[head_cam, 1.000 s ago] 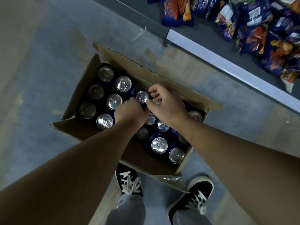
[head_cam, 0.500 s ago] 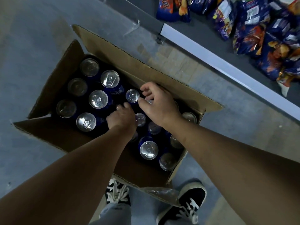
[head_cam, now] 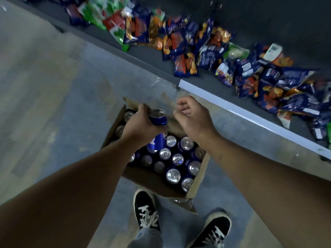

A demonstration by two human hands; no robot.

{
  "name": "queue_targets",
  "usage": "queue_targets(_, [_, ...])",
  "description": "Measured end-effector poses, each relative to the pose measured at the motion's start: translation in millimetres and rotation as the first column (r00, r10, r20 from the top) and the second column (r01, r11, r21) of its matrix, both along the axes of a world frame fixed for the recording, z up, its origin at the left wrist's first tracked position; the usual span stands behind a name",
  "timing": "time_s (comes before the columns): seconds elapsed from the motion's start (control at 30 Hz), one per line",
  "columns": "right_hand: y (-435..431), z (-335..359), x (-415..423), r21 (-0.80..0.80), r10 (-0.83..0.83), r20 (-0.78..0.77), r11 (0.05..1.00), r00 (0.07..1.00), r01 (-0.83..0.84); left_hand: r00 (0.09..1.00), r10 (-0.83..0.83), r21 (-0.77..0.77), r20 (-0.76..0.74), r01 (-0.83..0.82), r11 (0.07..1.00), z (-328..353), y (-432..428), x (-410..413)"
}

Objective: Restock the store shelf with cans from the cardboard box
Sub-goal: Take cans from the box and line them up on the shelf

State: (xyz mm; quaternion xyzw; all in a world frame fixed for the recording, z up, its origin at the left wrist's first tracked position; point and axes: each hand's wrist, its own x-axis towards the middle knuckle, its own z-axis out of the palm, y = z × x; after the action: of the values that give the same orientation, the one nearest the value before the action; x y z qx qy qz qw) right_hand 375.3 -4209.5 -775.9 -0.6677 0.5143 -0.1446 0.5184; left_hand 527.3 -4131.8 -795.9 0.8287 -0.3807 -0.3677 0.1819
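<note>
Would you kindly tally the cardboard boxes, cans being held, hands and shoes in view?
Cardboard box: 1
Held can: 1
Hands: 2, left hand and right hand
Shoes: 2, left shoe and right shoe
Total: 6

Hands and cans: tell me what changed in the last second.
The left hand gripped a can and lifted it out of the box; the right hand rose clear, holding nothing. The other cans and the box stayed put.
</note>
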Motion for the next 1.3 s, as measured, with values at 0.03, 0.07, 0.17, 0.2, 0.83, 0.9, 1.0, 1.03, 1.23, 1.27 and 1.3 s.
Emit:
queue_targets(0.03, [-8.7,22.3,-0.2,-0.014,-0.034,0.020,0.999,0.999,0.034,0.999,0.021,-0.031,-0.026,-0.021,0.999,26.6,-10.2,3.4])
queue_targets(0.07, [-17.5,47.2,-1.1,-0.022,-0.060,0.037,0.998,0.998,0.061,0.998,0.032,-0.063,-0.051,-0.035,0.997,54.5,-21.1,6.1])
queue_targets(0.17, [-45.6,120.7,-4.9,-0.062,-0.103,0.092,0.992,0.990,0.109,0.989,0.056,-0.138,-0.136,-0.075,0.988,136.4,-56.3,11.3])
queue_targets(0.2, [-55.0,146.3,-6.7,-0.092,-0.113,0.111,0.988,0.987,0.124,0.984,0.060,-0.177,-0.166,-0.089,0.980,162.9,-68.3,11.6])
queue_targets(0.83, [-118.0,457.2,-87.1,-0.321,-0.172,0.221,0.917,0.960,0.238,0.928,-0.354,-0.537,-0.119,0.240,0.809,503.5,-198.7,-94.1])
queue_targets(0.9, [-120.1,463.1,-97.9,-0.347,-0.204,0.217,0.898,0.955,0.270,0.917,-0.387,-0.551,-0.093,0.276,0.788,511.7,-202.4,-106.2])
queue_targets(1.0, [-120.1,467.6,-115.0,-0.347,-0.267,0.224,0.877,0.937,0.333,0.895,-0.443,-0.545,-0.052,0.346,0.763,516.6,-208.4,-123.4])
queue_targets(1.03, [-118.9,468.9,-121.2,-0.345,-0.287,0.224,0.870,0.931,0.351,0.884,-0.466,-0.542,-0.044,0.371,0.754,516.4,-210.7,-129.1])
queue_targets(1.23, [-110.0,468.9,-176.7,-0.338,-0.429,0.228,0.807,0.874,0.485,0.851,-0.512,-0.575,-0.118,0.362,0.734,512.2,-213.7,-175.8])
queue_targets(1.27, [-110.2,467.9,-189.5,-0.340,-0.454,0.220,0.794,0.864,0.504,0.853,-0.509,-0.575,-0.118,0.359,0.735,511.0,-214.1,-185.0])
queue_targets(1.3, [-110.9,466.8,-202.9,-0.341,-0.477,0.217,0.781,0.852,0.524,0.854,-0.507,-0.573,-0.114,0.361,0.736,509.0,-215.1,-194.4])
